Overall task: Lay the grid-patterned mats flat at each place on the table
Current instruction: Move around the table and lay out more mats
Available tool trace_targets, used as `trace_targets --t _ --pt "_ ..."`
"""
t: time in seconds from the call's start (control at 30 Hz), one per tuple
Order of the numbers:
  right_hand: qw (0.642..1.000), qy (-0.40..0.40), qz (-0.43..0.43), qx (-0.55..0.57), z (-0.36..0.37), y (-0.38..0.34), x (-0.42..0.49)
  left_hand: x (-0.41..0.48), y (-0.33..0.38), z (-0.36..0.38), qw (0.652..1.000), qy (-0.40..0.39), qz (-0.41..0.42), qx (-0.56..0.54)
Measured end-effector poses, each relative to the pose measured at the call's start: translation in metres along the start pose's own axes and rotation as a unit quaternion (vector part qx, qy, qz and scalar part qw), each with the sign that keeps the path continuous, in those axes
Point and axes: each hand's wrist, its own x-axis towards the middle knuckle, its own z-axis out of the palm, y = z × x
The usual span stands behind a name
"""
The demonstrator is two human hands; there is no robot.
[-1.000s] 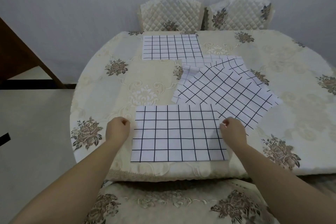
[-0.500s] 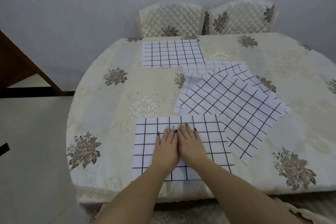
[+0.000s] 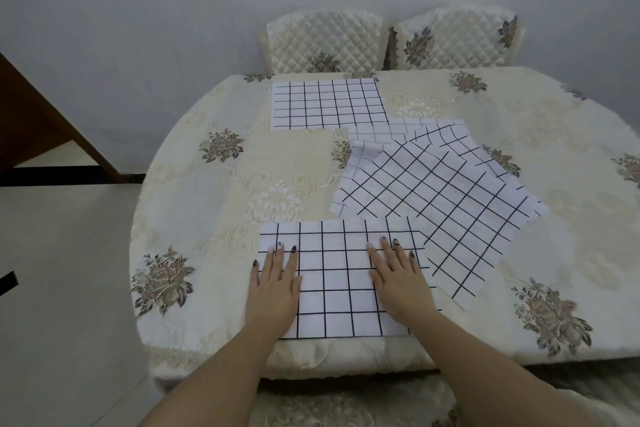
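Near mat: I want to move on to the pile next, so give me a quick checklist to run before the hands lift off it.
1. Near mat lies flat, no visible wrinkles: ok.
2. Its front edge runs along the table's near edge: ok.
3. Left hand and right hand open, palms down on the mat: ok.
4. Near mat free of the pile: not ok, its right corner overlaps the pile.
5. Far mat flat in front of a chair: ok.
6. Count of mats in the pile: cannot tell, they overlap.
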Motion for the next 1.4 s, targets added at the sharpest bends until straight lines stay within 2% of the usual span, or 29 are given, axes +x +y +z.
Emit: trace_targets --t 0.23,0.37,0.43,0.57,0.67,0.9,1.2,1.4 --pt "0.999 -0.017 0.046 0.023 -0.012 0.011 -0.014 -0.006 0.007 -0.028 0.999 -0.034 -0.034 -0.002" --pt "1.000 -0.002 -0.008 0.022 -0.019 -0.027 -0.024 -0.012 0.035 -0.038 0.999 -0.015 0.000 -0.043" --pt "0.999 -0.017 -0.036 0.018 -0.013 -0.048 -0.033 -0.023 0.049 -0.033 0.997 -0.040 0.013 -0.059" --pt "0.996 -0.080 -0.029 0.010 0.002 -0.073 -0.049 -0.045 0.067 -0.018 0.990 -0.117 -0.005 -0.079" --pt "0.993 -0.113 -0.024 -0.015 0.007 -0.076 -0.056 -0.055 0.065 -0.012 0.991 -0.129 -0.006 -0.046" --pt "0.988 -0.156 0.023 -0.003 -0.003 -0.041 -0.060 -0.064 0.034 -0.013 0.991 -0.133 -0.022 -0.010" --pt "0.986 -0.161 0.046 -0.001 -0.014 0.015 -0.077 -0.068 -0.002 -0.017 0.989 -0.145 -0.008 -0.005" --pt "0.984 -0.168 0.061 -0.026 -0.017 0.039 -0.083 -0.074 -0.026 -0.021 0.990 -0.141 -0.026 0.005"
